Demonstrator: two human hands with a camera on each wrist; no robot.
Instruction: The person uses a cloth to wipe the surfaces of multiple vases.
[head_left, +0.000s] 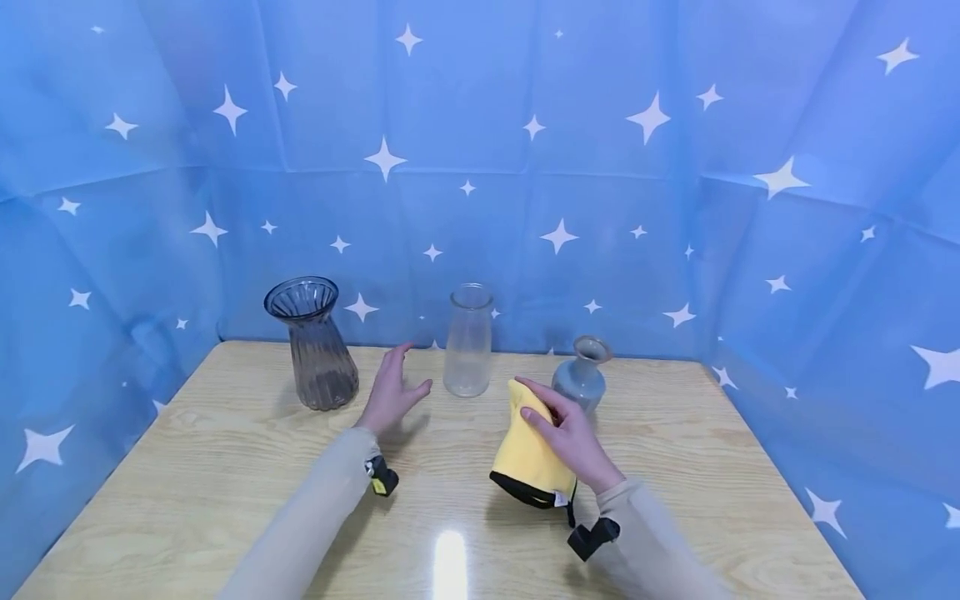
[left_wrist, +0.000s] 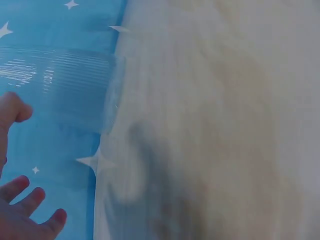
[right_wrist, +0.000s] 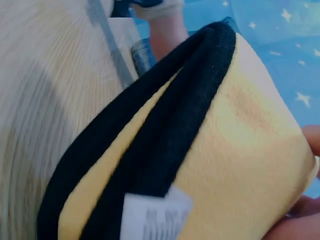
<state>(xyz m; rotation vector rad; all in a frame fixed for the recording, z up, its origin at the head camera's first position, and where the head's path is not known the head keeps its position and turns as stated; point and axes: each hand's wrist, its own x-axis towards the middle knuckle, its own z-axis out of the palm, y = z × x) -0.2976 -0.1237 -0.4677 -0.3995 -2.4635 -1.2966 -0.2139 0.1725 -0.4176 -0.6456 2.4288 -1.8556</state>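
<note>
My right hand point(head_left: 568, 432) pinches a folded yellow cloth with black edging point(head_left: 532, 446) between thumb and fingers, and it hangs down over the table. In the right wrist view the cloth point(right_wrist: 235, 150) fills much of the picture, a white label on its border. My left hand point(head_left: 393, 392) holds nothing; its thumb and fingers are spread just left of a clear glass vase point(head_left: 468, 350). In the left wrist view that ribbed clear vase point(left_wrist: 75, 85) is beside the left hand point(left_wrist: 25, 200). Close behind the right hand stands a small blue-grey glass vase point(head_left: 579, 379), partly covered by it.
A tall dark grey ribbed glass vase point(head_left: 318, 350) stands on the wooden table point(head_left: 150, 483) at the left. Blue curtains with white stars point(head_left: 465, 100) hang behind and along both sides.
</note>
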